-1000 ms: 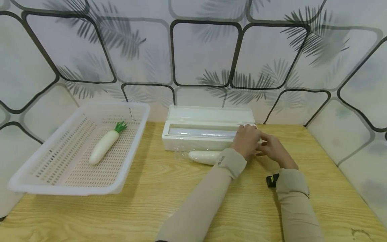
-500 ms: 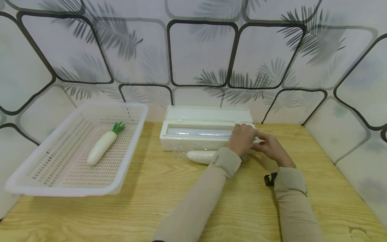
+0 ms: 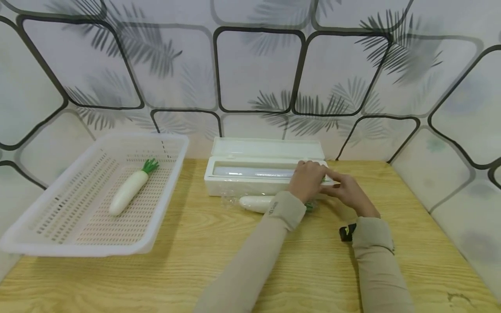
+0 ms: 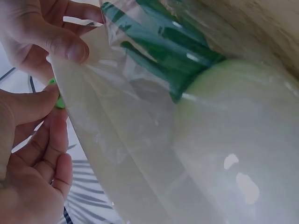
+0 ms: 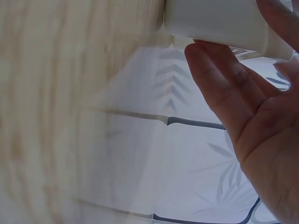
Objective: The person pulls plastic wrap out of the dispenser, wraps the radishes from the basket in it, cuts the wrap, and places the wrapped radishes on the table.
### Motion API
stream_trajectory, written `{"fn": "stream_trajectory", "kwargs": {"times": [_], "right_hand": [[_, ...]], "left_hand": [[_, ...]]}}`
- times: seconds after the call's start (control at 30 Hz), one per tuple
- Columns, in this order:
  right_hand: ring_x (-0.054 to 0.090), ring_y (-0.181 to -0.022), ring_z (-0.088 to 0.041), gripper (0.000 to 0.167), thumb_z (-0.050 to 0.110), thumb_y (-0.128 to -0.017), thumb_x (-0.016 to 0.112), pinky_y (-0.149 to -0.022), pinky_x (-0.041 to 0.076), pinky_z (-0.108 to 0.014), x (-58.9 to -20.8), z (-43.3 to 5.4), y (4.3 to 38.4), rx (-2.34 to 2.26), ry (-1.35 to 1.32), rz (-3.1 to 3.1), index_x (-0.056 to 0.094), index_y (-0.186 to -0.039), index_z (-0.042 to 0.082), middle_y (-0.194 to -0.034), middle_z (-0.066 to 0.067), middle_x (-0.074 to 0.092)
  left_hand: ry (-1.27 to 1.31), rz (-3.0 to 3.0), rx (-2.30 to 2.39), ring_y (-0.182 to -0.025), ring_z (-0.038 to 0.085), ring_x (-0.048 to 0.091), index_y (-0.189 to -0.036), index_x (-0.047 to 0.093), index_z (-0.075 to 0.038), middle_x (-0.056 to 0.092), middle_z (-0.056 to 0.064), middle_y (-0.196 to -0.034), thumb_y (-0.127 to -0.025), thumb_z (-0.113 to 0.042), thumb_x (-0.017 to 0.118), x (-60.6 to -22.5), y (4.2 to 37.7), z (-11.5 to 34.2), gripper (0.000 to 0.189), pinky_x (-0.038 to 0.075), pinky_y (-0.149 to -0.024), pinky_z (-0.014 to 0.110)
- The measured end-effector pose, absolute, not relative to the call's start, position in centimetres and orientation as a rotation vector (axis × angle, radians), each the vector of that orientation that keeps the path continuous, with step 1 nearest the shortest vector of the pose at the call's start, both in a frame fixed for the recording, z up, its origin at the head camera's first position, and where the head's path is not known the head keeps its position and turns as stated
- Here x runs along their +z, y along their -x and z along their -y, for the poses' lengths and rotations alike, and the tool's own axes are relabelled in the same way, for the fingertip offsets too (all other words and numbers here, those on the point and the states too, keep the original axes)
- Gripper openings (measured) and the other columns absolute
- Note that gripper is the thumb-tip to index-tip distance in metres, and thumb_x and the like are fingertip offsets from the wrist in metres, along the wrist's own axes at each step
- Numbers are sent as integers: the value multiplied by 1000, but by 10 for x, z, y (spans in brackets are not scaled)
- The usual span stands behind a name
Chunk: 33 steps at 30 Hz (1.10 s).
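A white cling film dispenser box [image 3: 238, 186] stands with its lid [image 3: 270, 148] raised and a roll of film [image 3: 254, 172] inside. My left hand [image 3: 307, 180] reaches over its right end. In the left wrist view, my left thumb and fingers pinch a small green slider [image 4: 58, 95] at the box edge. With thumb on the front and fingers against the end, my right hand [image 3: 348, 193] grips the box's right end; the fingers [image 5: 219, 79] show in the right wrist view. A white radish [image 3: 256, 203] wrapped in clear film lies in front, partly hidden by my left forearm.
To the left sits a white perforated basket [image 3: 146, 243] with another white radish [image 3: 128, 192], green leaves upward, lying in it. The wooden table [image 3: 188, 269] meets a patterned cloth wall [image 3: 258, 69] behind the dispenser box.
My left hand has shifted slightly left along the box, exposing more of the wrapped radish's leaves. My right hand keeps its place at the box end. The whole view drifts a little left.
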State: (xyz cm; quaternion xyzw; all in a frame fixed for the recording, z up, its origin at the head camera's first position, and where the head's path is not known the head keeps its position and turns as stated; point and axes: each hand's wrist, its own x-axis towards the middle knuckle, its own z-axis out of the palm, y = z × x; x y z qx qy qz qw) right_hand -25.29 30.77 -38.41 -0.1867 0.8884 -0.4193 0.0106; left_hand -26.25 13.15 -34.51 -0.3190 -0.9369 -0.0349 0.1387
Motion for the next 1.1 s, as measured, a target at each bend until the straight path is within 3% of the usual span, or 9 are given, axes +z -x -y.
{"fn": "stream_trajectory", "kwargs": {"times": [0.17, 0.27, 0.47, 0.7, 1.1], "right_hand": [[71, -88, -31, 70, 9, -98, 68, -76, 58, -29, -383, -312, 252, -1300, 536, -2768, 30, -156, -2, -146, -36, 44], [70, -96, -32, 73, 12, -98, 69, -77, 58, -30, -381, -314, 252, -1295, 494, -2768, 29, -157, 2, -146, -35, 44], [64, -110, -41, 76, 18, -98, 69, -82, 56, -28, -382, -311, 254, -1325, 468, -2697, 26, -159, 6, -157, -32, 29], [64, -111, -42, 75, 19, -99, 68, -82, 56, -30, -383, -308, 253, -1341, 456, -2686, 25, -159, 7, -152, -35, 35], [63, -113, -45, 77, 15, -98, 69, -83, 57, -33, -381, -306, 251, -1334, 430, -2689, 24, -159, 5, -151, -39, 32]], "left_hand": [[939, 2698, -56, -88, 10, 68, -105, 80, -19, 75, -4, -97, -99, -28, 68, -343, 264, -118, 16, 53, -88, 30], [963, 2710, -60, -93, 12, 68, -109, 79, -18, 75, -3, -104, -100, -21, 67, -342, 267, -109, 15, 52, -91, 32], [989, 2718, -65, -98, 15, 68, -113, 77, -17, 74, -1, -108, -100, -19, 66, -345, 267, -94, 17, 51, -94, 33], [995, 2710, -118, -98, 15, 68, -109, 78, -16, 74, -1, -107, -99, -16, 67, -345, 267, -81, 15, 50, -95, 34], [1021, 2746, -236, -103, 18, 67, -110, 77, -13, 74, 2, -109, -96, -14, 71, -343, 267, -55, 15, 47, -102, 39]]}}
